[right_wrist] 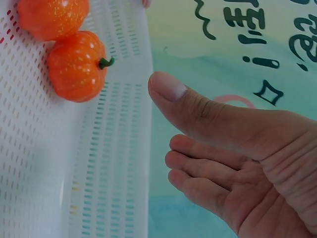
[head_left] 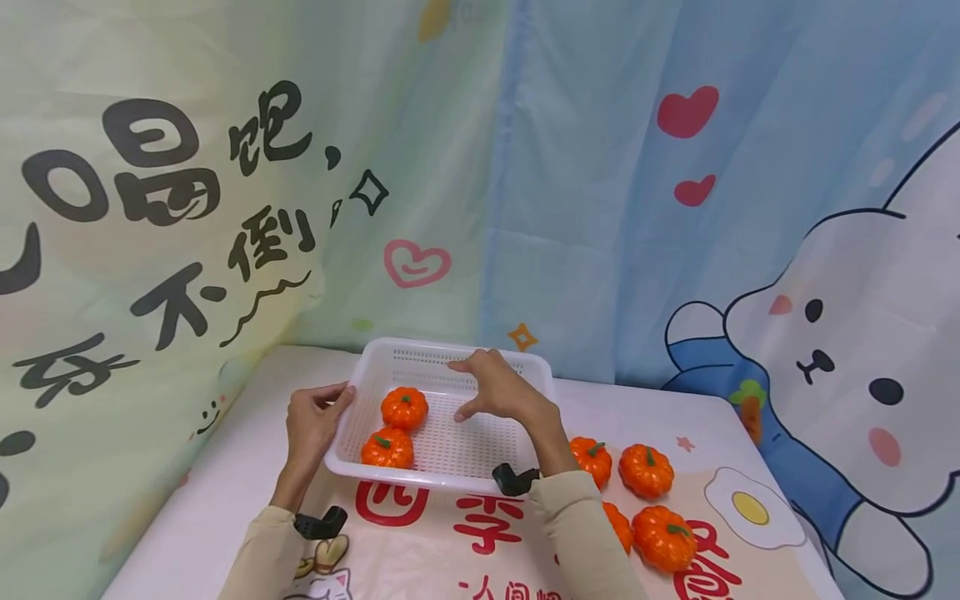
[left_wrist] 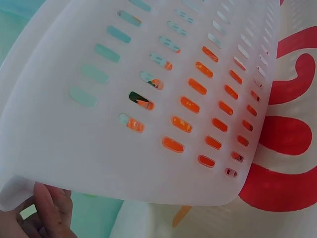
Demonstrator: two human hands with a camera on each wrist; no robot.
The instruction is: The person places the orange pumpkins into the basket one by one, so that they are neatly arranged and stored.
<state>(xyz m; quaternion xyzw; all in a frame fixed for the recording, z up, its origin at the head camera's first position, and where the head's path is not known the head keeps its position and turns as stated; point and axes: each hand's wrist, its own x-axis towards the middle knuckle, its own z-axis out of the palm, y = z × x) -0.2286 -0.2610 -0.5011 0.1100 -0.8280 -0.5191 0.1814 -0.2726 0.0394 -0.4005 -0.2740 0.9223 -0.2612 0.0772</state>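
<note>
A white perforated plastic basket (head_left: 457, 446) holds two small orange pumpkins with green stems, one pumpkin (head_left: 405, 408) behind the other pumpkin (head_left: 387, 450), both toward its left side. At the basket's left rim, my left hand (head_left: 311, 425) pinches the edge; the left wrist view shows thumb and fingers at the rim's corner (left_wrist: 17, 191). My right hand (head_left: 501, 387) hovers over the basket's right half, thumb and fingers spread apart with nothing between them. In the right wrist view that hand (right_wrist: 233, 153) appears beside the basket wall, palm partly showing.
Several more orange pumpkins (head_left: 647, 472) lie on the table right of the basket, some partly hidden by my right forearm. The table is covered by a printed cloth (head_left: 412, 550) with red characters. A printed curtain (head_left: 570, 208) hangs close behind the table.
</note>
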